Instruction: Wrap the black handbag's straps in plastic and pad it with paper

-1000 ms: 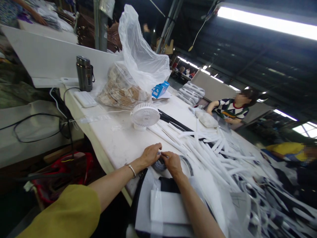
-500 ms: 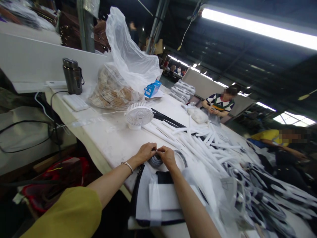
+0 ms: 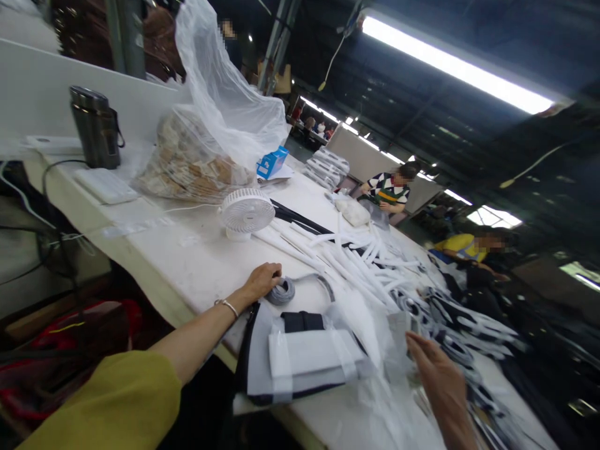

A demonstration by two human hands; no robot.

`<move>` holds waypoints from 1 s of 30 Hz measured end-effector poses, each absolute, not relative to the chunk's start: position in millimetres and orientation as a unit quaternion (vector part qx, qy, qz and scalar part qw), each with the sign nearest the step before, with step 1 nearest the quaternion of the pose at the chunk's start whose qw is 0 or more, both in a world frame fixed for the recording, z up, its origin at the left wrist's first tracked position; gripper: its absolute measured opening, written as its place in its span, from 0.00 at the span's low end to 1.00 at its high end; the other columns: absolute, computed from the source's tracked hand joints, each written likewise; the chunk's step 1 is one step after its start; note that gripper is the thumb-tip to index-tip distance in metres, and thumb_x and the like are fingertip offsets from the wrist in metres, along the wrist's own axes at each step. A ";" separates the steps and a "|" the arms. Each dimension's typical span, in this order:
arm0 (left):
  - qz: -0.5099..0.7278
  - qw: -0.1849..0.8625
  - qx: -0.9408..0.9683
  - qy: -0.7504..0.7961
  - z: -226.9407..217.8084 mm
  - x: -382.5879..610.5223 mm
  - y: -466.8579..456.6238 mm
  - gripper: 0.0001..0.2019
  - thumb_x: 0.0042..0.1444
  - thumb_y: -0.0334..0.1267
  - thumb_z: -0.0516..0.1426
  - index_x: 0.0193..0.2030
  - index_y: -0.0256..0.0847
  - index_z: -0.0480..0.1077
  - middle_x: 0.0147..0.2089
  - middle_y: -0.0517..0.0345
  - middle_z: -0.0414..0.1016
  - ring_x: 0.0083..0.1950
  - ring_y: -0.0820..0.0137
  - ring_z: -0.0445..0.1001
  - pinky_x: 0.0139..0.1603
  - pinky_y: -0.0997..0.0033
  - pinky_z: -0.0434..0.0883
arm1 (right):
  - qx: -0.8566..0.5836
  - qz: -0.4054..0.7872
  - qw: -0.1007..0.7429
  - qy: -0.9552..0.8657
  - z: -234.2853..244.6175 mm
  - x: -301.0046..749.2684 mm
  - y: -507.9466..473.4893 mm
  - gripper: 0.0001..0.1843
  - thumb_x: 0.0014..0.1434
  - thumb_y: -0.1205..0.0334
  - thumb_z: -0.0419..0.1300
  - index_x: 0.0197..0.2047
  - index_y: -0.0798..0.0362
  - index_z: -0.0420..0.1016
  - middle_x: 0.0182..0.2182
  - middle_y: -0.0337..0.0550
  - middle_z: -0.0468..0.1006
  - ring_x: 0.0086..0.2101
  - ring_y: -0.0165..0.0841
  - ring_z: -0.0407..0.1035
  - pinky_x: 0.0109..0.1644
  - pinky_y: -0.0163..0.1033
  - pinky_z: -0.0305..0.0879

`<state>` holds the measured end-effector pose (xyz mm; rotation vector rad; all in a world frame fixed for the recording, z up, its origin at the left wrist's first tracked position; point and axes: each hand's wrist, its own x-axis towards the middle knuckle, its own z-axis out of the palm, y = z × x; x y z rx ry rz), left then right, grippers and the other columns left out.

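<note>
My left hand (image 3: 261, 281) rests on the white table (image 3: 197, 262), its fingers curled round a coiled grey strap roll (image 3: 282, 291). My right hand (image 3: 435, 369) is out to the right, over clear plastic bags and a heap of white and black straps (image 3: 375, 269); its fingers are stretched out and hold nothing. Between my arms lies a folded black and white cloth piece (image 3: 300, 359) wrapped in clear plastic.
A small white desk fan (image 3: 246, 212) stands beyond my left hand. Farther back are a big clear bag of brown tags (image 3: 197, 162), a dark flask (image 3: 96, 128), a blue box (image 3: 270, 162) and a white keyboard (image 3: 105, 185). Two other people work along the table's right side.
My right hand has let go of the grey roll and swung right over the bags. My left hand stays on the roll. The view has turned to the right.
</note>
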<state>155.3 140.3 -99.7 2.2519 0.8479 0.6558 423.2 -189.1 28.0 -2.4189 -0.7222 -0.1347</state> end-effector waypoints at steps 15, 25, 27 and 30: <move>0.247 0.337 0.851 0.319 -97.4 156.2 146.4 0.03 0.51 0.38 0.55 0.33 0.45 0.69 0.37 0.60 0.78 0.41 0.65 0.74 0.43 0.71 0.65 | -0.842 0.157 0.516 0.000 -28.2 508.8 -241.6 0.15 0.38 0.55 0.72 0.24 0.55 0.74 0.22 0.37 0.75 0.23 0.30 0.68 0.31 0.37 0.67; 0.233 0.345 0.850 0.322 -99.0 156.2 149.0 0.07 0.52 0.43 0.54 0.34 0.45 0.70 0.38 0.60 0.79 0.42 0.64 0.75 0.43 0.70 0.66 | -0.840 0.089 0.535 0.011 -21.2 497.5 -244.7 0.09 0.64 0.60 0.61 0.36 0.57 0.73 0.34 0.37 0.76 0.32 0.29 0.72 0.38 0.38 0.70; 0.230 0.347 0.849 0.324 -97.4 155.8 148.3 0.07 0.53 0.43 0.54 0.34 0.45 0.70 0.38 0.60 0.80 0.42 0.64 0.75 0.43 0.71 0.66 | -0.840 0.087 0.535 0.008 -23.9 488.3 -251.4 0.09 0.64 0.60 0.61 0.36 0.57 0.73 0.34 0.38 0.76 0.33 0.30 0.72 0.38 0.38 0.71; 0.228 0.349 0.851 0.320 -95.7 156.1 147.8 0.07 0.53 0.42 0.54 0.34 0.45 0.70 0.38 0.60 0.80 0.42 0.64 0.75 0.43 0.71 0.66 | -0.841 0.111 0.530 0.023 -34.5 474.5 -258.3 0.09 0.65 0.59 0.60 0.36 0.57 0.73 0.33 0.37 0.76 0.32 0.29 0.73 0.37 0.38 0.72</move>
